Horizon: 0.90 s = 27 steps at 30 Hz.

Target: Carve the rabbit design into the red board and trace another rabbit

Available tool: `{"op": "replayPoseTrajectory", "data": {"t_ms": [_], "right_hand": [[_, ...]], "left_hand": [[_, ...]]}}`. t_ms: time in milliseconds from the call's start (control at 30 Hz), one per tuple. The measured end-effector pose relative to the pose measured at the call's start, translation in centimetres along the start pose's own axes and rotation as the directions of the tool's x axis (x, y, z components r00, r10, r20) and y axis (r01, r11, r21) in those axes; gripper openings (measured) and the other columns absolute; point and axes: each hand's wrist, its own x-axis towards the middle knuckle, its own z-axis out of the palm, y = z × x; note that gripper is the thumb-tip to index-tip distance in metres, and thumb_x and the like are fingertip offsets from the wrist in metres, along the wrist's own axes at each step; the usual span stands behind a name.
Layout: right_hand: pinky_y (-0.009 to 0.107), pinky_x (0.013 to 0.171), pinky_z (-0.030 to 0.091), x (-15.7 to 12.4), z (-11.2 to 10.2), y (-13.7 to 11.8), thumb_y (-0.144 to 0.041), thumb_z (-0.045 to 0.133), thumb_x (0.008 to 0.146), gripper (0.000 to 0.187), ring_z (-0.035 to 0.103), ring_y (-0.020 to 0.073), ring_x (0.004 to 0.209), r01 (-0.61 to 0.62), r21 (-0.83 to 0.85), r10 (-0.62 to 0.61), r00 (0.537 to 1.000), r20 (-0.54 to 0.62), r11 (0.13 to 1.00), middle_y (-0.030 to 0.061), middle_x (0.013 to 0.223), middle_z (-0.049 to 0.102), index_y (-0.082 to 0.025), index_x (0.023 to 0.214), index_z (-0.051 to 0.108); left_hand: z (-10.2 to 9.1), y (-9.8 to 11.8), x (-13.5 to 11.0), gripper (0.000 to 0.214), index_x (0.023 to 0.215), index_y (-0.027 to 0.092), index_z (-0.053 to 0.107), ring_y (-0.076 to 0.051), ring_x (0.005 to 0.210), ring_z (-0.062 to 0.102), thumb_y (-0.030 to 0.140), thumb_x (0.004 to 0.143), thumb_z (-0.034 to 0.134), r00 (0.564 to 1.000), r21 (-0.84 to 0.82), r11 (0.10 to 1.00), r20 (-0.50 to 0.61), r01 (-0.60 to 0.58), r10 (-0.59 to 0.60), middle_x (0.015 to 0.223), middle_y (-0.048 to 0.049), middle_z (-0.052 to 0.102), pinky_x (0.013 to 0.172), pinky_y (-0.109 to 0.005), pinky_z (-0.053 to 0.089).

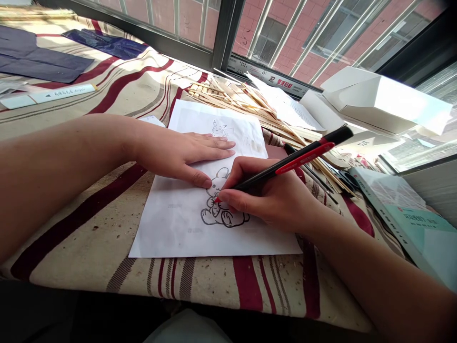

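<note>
Being held clenched in the right hand [269,195], a red-and-black marker [303,159] is touched to a sheet [160,233], while the left hand [176,155], released, is pressed flat on it. A cartoon figure [224,216] is outlined in black on the sheet; only a touch of red is perhaps seen at the tip. Bamboo sticks [250,102] lie beyond the sheet, and a book [403,219] to its right carries print too small to read.

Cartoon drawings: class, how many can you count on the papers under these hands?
2: one drawing beneath the right hand, another beyond the left hand; the hands may hide more.
</note>
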Motion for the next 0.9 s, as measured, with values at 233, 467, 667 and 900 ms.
{"op": "replayPoseTrajectory", "data": {"t_ms": [233, 467, 667, 900], "right_hand": [[0.024, 0.056, 0.048, -0.04, 0.00, 0.05, -0.028, 0.092, 0.089, 0.026, 0.057, 0.0102, 0.062, 0.008, 0.012, -0.009, 1.000, 0.007, 1.000, -0.0033, 0.070, 0.068, -0.019, 0.082, 0.068], [0.023, 0.055, 0.047, 0.10, -0.22, -0.05, -0.024, 0.093, 0.087, 0.027, 0.056, 0.0096, 0.062, 0.019, 0.006, -0.020, 1.000, 0.021, 1.000, -0.0036, 0.070, 0.068, -0.018, 0.080, 0.068], [0.023, 0.056, 0.049, 0.01, -0.20, 0.10, -0.021, 0.094, 0.087, 0.025, 0.058, 0.0089, 0.063, 0.017, 0.028, -0.018, 0.999, 0.037, 0.999, -0.0039, 0.072, 0.068, -0.018, 0.081, 0.069], [0.021, 0.054, 0.048, -0.17, 0.03, 0.18, -0.015, 0.093, 0.086, 0.024, 0.057, 0.0078, 0.061, 0.026, 0.079, -0.029, 0.999, 0.026, 0.997, -0.0054, 0.069, 0.068, -0.017, 0.083, 0.069]], "left_hand": [[-0.12, 0.22, 0.01, 0.105, 0.184, 0.021, 0.018, -0.031, 0.179, 0.009, 0.079, 0.099, 0.041, 1.000, 0.008, 1.000, 0.009, 0.011, -0.011, 0.192, -0.0021, 0.006, 0.142, -0.040, 0.003], [-0.04, 0.01, -0.17, 0.102, 0.184, 0.027, 0.020, -0.032, 0.179, 0.009, 0.080, 0.099, 0.043, 1.000, -0.003, 1.000, 0.000, 0.011, -0.011, 0.192, -0.0004, 0.008, 0.143, -0.042, 0.005], [-0.05, 0.09, -0.14, 0.101, 0.183, 0.027, 0.023, -0.035, 0.178, 0.012, 0.077, 0.099, 0.047, 1.000, -0.033, 0.999, -0.019, 0.005, -0.006, 0.192, -0.0008, 0.011, 0.143, -0.042, 0.006], [-0.24, 0.39, 0.03, 0.106, 0.183, 0.018, 0.018, -0.033, 0.179, 0.009, 0.077, 0.099, 0.041, 1.000, 0.009, 1.000, 0.018, 0.011, -0.011, 0.193, -0.0044, 0.006, 0.143, -0.044, 0.003]]}}
